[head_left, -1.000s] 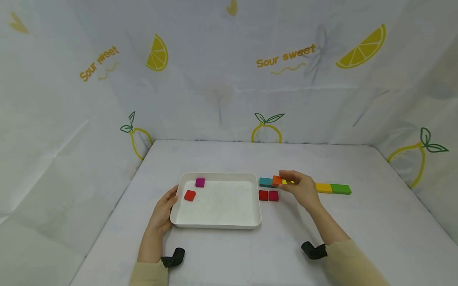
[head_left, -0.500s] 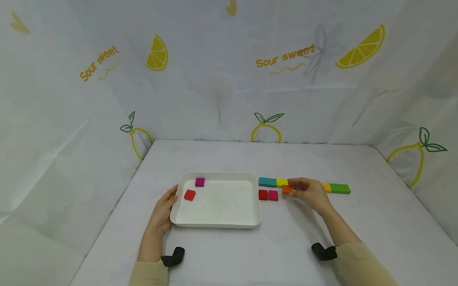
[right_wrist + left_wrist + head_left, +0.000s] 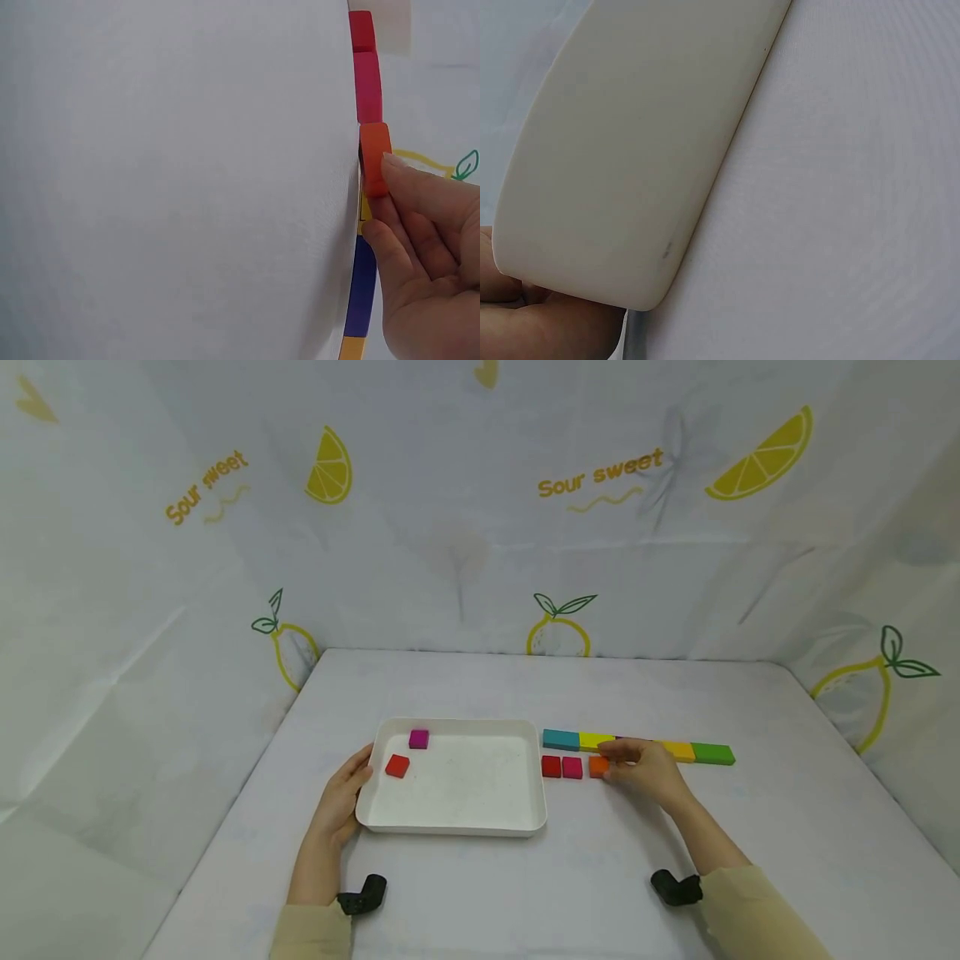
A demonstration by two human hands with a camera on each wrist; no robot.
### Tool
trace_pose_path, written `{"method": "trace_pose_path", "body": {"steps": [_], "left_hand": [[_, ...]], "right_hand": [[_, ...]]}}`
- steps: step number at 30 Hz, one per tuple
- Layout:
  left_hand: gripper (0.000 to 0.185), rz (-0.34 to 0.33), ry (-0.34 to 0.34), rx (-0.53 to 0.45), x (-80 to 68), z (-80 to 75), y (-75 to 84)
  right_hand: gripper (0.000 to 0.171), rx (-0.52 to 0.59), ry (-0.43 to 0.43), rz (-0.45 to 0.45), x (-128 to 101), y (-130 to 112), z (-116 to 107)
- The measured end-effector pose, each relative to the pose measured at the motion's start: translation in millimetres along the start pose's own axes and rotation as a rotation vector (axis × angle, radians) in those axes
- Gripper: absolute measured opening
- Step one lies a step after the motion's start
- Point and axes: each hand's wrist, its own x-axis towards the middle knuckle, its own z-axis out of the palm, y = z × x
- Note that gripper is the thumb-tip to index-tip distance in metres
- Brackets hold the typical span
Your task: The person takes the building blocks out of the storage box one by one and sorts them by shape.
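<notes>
My left hand [image 3: 339, 797] grips the left end of a white rectangular tray [image 3: 450, 830]; in the left wrist view its fingers [image 3: 562, 322] lie against the tray's end wall. Inside the tray are a purple block [image 3: 418, 739] and a red block [image 3: 397, 766]. Right of the tray, my right hand [image 3: 651, 774] pinches a small orange block [image 3: 597, 767] between thumb and fingers, low at the table. A dark red block [image 3: 551, 767] and a pink block [image 3: 572, 767] sit side by side just left of it, with a narrow gap before the orange one.
Behind the right hand runs a row of longer blocks: teal [image 3: 561, 740], yellow [image 3: 592, 742], orange-yellow [image 3: 678, 752] and green [image 3: 712, 754]. A dark blue-purple block [image 3: 361, 285] of that row is mostly hidden in the head view. A lemon-print cloth [image 3: 450, 527] hangs behind the table.
My right hand has carried the orange block from over the back row forward and slightly right, then down beside the pink block. The left hand and tray have stayed in place.
</notes>
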Motion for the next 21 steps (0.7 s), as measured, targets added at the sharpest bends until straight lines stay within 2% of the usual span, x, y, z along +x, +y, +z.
{"method": "trace_pose_path", "body": {"steps": [10, 21], "left_hand": [[0.051, 0.0, 0.002, 0.0, 0.6, 0.9, -0.4], [0.052, 0.0, 0.014, 0.012, 0.5, 1.0, -0.8]], "right_hand": [[0.037, 0.015, -0.025, -0.031, 2.1, 0.2, 6.0], [0.038, 0.011, -0.028, -0.015, 1.8, -3.6, 7.3]]}}
